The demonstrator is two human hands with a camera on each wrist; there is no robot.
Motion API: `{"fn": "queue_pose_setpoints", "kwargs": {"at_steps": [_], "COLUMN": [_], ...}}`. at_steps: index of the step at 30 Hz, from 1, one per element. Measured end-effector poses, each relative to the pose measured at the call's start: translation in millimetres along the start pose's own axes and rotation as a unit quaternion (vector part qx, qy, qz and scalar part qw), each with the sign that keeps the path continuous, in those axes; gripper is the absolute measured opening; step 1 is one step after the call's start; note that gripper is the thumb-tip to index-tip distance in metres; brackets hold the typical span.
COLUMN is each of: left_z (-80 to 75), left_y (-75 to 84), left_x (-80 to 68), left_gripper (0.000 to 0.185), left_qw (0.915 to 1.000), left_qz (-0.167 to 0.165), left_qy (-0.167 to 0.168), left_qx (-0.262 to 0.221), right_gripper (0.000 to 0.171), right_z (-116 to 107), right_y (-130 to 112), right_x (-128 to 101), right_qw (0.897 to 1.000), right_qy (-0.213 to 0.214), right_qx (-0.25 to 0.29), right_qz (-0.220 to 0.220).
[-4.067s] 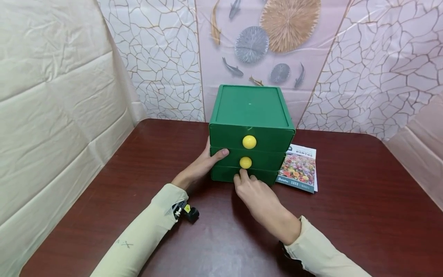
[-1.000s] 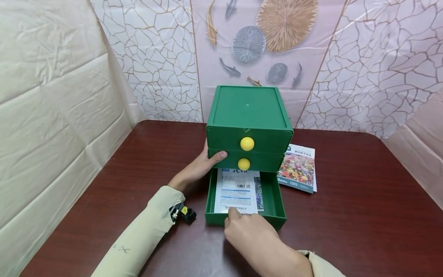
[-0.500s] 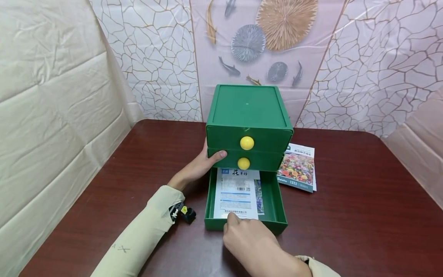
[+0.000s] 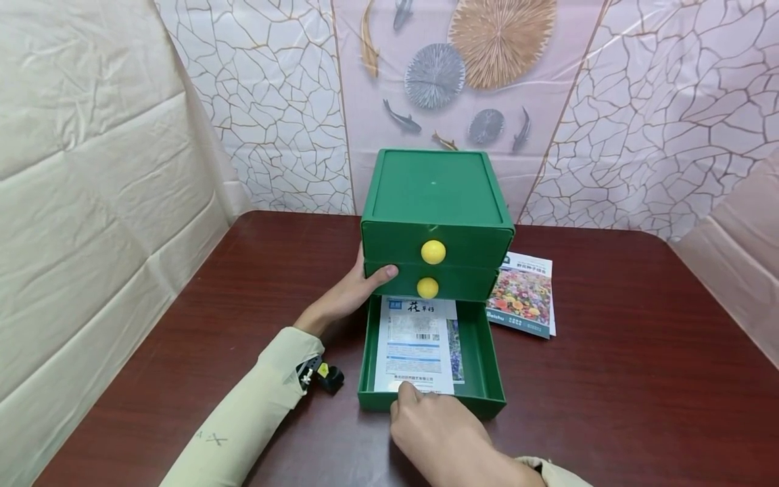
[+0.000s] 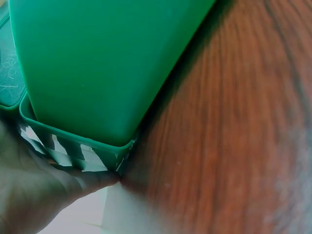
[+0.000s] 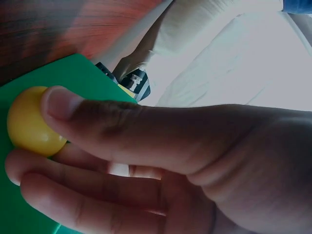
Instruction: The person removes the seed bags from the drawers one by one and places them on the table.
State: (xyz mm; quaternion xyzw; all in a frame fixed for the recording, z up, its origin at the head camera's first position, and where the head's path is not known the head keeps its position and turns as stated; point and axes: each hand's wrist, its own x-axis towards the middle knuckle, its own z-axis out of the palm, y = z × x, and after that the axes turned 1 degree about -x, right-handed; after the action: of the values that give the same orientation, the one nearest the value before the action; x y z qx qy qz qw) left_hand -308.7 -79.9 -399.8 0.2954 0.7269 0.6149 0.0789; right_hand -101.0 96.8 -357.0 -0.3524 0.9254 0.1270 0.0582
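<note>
From the head view, a green drawer chest [image 4: 435, 203] stands at the middle of a dark wooden desk [image 4: 608, 379], and its bottom drawer [image 4: 481, 379] is pulled out toward six o'clock. A white printed packet [image 4: 416, 345] lies flat inside it, with a second packet partly showing beneath its three o'clock edge. The right hand [image 4: 441, 429] sits at the drawer's front wall, its fingers hidden from this view behind the wall. The right wrist view shows what the head view cannot: the thumb and curled fingers [image 6: 73, 187] pinch the drawer's yellow knob [image 6: 29, 127], so this grip is closed on the knob. The left hand [image 4: 349, 291] braces the chest at its nine o'clock side, thumb [image 4: 385, 273] laid on the front of the middle drawer, fingers wrapped round the corner. The left wrist view shows only the green side wall [image 5: 107, 68], the desk beside it and the palm [image 5: 34, 190] pressed against the chest's base. Two more yellow knobs [image 4: 433, 251] mark the upper drawers, both shut. At three o'clock of the chest a flower seed packet [image 4: 523, 294] lies flat on the desk, just beside it.
</note>
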Motion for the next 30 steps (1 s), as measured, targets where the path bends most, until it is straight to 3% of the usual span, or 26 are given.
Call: {"fn": "queue_pose_setpoints", "kwargs": {"at_steps": [5, 14, 21, 30], "left_z": [0.1, 0.9, 1.4, 0.1], "left_y": [1.7, 1.6, 1.9, 0.6], "left_x": [0.4, -0.5, -1.3, 0.3], "left_gripper": [0.111, 0.116, 0.116, 0.122], "left_qw": [1.0000, 1.0000, 0.9999, 0.9997], "left_qz": [-0.002, -0.005, -0.004, -0.013], "left_qy": [0.002, 0.000, 0.001, 0.007], "left_qx": [0.007, 0.009, 0.013, 0.018], "right_gripper": [0.006, 0.013, 0.008, 0.026], "right_z": [-0.5, -3.4, -5.4, -32.3], "right_y": [-1.3, 1.7, 7.8, 27.4], "right_x": [0.5, -0.1, -2.8, -9.6], "right_qw": [1.000, 1.000, 1.000, 0.992], "right_qy": [-0.021, -0.016, 0.002, -0.029], "right_qx": [0.008, 0.011, 0.004, 0.052], "right_qz": [0.009, -0.002, -0.008, -0.107]}}
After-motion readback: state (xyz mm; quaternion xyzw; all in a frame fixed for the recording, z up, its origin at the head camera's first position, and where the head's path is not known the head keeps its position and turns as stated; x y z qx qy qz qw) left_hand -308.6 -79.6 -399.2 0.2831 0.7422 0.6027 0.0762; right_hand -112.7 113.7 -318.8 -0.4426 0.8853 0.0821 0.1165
